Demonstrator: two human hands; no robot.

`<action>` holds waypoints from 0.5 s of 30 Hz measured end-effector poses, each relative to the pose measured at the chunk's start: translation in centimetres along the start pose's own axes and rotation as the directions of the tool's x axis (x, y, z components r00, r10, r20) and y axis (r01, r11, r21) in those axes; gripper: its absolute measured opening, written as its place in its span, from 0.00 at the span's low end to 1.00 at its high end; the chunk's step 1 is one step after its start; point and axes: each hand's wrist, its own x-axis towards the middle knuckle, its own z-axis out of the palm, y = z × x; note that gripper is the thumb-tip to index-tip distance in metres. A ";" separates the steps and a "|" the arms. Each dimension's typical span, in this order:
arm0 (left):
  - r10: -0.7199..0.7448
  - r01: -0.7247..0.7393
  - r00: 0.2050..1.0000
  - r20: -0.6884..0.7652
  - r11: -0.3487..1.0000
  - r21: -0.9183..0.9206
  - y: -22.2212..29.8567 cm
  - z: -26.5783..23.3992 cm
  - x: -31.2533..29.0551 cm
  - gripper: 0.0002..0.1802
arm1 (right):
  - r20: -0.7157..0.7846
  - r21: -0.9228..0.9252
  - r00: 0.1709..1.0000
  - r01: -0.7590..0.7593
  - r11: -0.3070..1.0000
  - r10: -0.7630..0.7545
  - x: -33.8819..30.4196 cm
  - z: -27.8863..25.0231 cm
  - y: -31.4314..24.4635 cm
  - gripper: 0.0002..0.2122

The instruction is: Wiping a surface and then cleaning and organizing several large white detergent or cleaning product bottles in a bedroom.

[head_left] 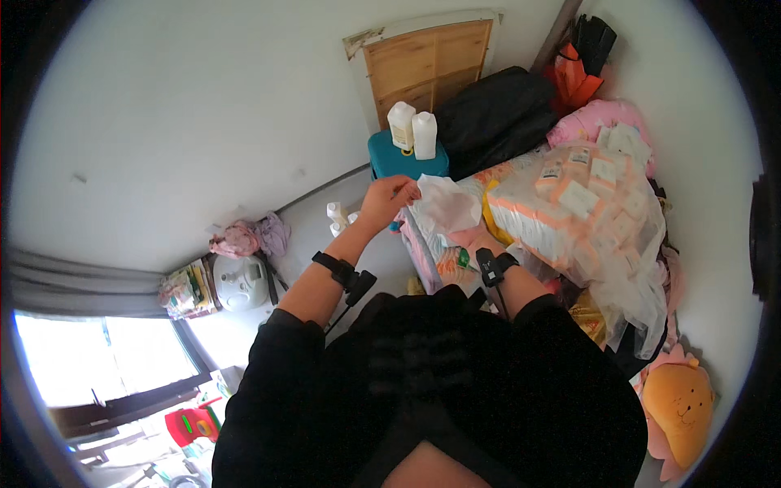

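A thin, white, tissue-like sheet (449,203) is spread between my two hands, above the near end of the piled bed. My left hand (394,198) pinches its left edge with closed fingertips. At the sheet's lower edge, my right hand (473,237) is closed on it, though the sheet hides part of those fingers. I cannot tell for sure whether it is paper or thin plastic. To the right of the sheet lie orange-and-white soft packs (529,213) inside a large clear plastic bag (639,281).
Two white bottles (413,130) stand on a teal case (389,159) ahead, beside a large black bag (500,114). A pink pillow (598,120) lies behind the packs. An orange plush toy (679,403) is at lower right. A white appliance (240,282) stands at left.
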 end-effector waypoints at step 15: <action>0.019 -0.088 0.995 0.099 0.636 0.767 -11.7 -1.4 26.6 0.33 | -0.452 0.381 0.804 -0.218 0.898 0.387 -1.7 -5.8 -3.1 0.20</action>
